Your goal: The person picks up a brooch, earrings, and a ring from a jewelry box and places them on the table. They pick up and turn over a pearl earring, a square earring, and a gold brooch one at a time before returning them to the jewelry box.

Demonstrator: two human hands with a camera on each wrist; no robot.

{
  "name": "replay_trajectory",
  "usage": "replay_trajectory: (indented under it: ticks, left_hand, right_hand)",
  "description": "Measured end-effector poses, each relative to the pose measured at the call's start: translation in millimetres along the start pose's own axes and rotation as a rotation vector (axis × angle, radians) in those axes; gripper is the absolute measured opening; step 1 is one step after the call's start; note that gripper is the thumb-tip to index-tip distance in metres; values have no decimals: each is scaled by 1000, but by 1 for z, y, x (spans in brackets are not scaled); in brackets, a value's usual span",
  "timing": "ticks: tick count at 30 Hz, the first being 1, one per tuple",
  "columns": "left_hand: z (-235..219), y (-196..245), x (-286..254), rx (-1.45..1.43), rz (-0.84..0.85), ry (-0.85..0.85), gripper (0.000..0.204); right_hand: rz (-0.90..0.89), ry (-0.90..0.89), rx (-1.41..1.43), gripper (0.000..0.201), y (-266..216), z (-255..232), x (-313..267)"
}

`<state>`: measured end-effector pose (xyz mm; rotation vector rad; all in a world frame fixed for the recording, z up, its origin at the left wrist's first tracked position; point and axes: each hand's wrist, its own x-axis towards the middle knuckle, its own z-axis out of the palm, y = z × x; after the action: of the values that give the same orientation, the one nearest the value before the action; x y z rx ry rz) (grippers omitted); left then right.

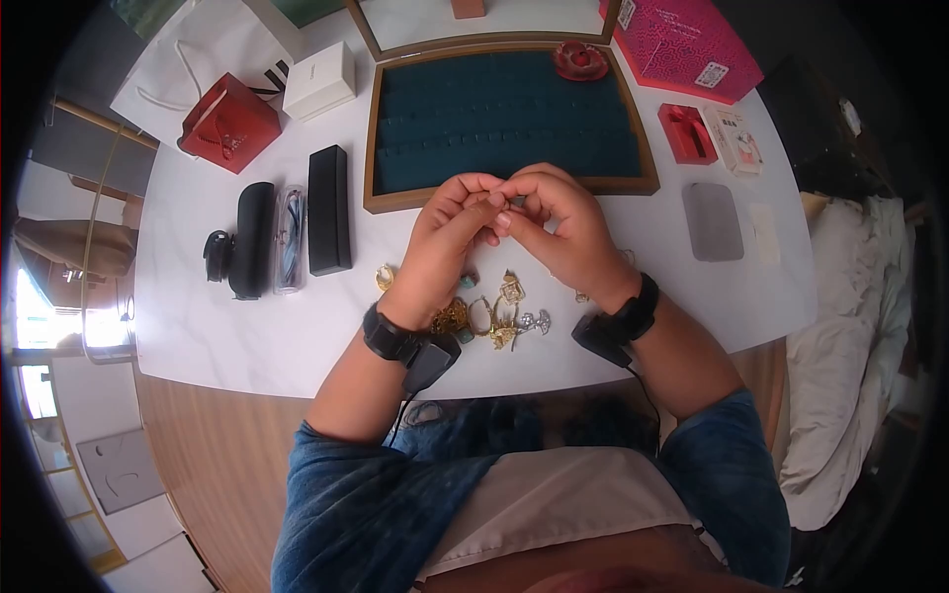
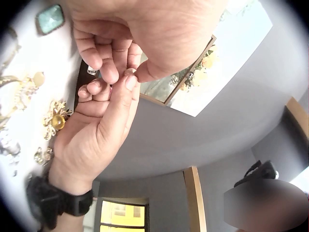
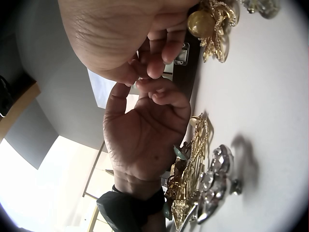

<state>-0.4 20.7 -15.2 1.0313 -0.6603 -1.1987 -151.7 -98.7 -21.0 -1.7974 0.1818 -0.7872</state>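
Observation:
My left hand (image 1: 447, 232) and right hand (image 1: 563, 229) meet fingertip to fingertip over the table, in front of a wooden jewellery box (image 1: 647, 180). Thumbs and forefingers pinch a tiny thing that the fingertips mostly hide; I cannot tell its kind. Below the hands lies jewellery: a silver flower-shaped brooch (image 1: 535, 322), a gold piece with a yellow bead (image 3: 202, 24), a bundle of gold chain (image 1: 450, 316) and a green stone piece (image 2: 50, 19). The box's lid stands raised, its teal slotted lining (image 1: 504, 119) facing up.
A red ornament (image 1: 580, 61) sits in the box's far right corner. On the left stand black cases (image 1: 329, 210), a clear glasses case (image 1: 290, 239), a red bag (image 1: 230, 124) and a white box (image 1: 319, 81). A grey pouch (image 1: 713, 222) and red gift box (image 1: 687, 134) lie right.

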Motion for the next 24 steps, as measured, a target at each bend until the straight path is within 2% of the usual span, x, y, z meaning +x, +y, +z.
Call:
replay_trajectory:
  ticks: [12,24]
  left_hand:
    - [0,0,-1,-28,16,-8,22]
    - [1,0,-1,-40,13,6,21]
  right_hand:
    - [14,9,98,21,3,2,-1]
    - [18,6,64,22,2,1,-1]
